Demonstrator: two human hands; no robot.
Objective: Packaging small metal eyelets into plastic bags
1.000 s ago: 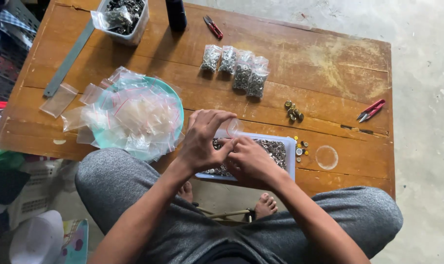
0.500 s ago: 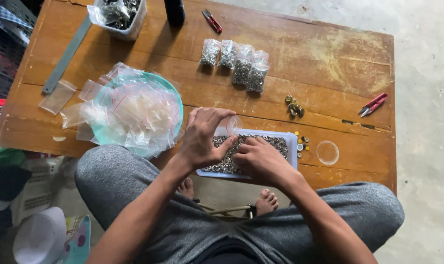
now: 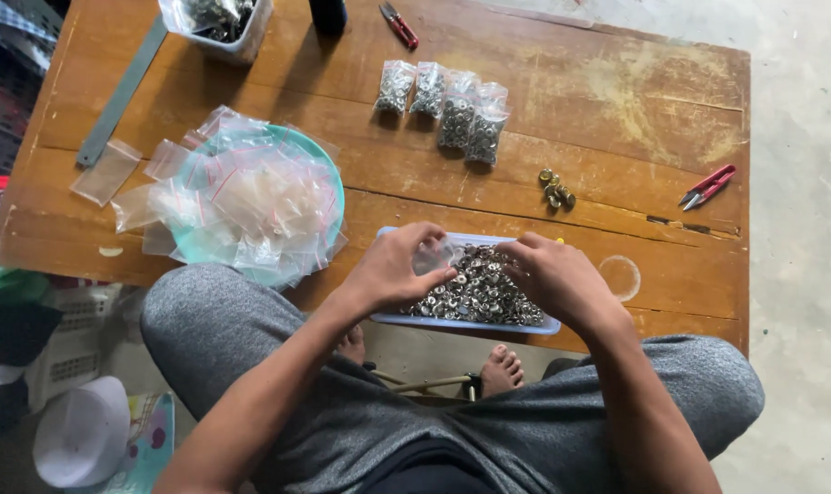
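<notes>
A pale blue rectangular tray (image 3: 470, 323) full of small silver metal snap buttons (image 3: 475, 293) lies at the near edge of the wooden table (image 3: 616, 101). My left hand (image 3: 392, 270) holds a small clear plastic bag (image 3: 434, 256) over the tray's left half. My right hand (image 3: 557, 279) rests on the tray's right half, fingers curled down into the buttons; whether it pinches any is hidden.
A teal plate (image 3: 328, 178) heaped with empty clear bags (image 3: 241, 201) sits to the left. Several filled bags (image 3: 447, 105) lie mid-table, brass buttons (image 3: 556, 190) beside them. Red snips (image 3: 706, 186) at right, a grey ruler (image 3: 123, 91) and a container (image 3: 219, 23) at back.
My hands have moved apart: the left now holds the clear bag over the tray's left side and the right has shifted onto the buttons at the right.
</notes>
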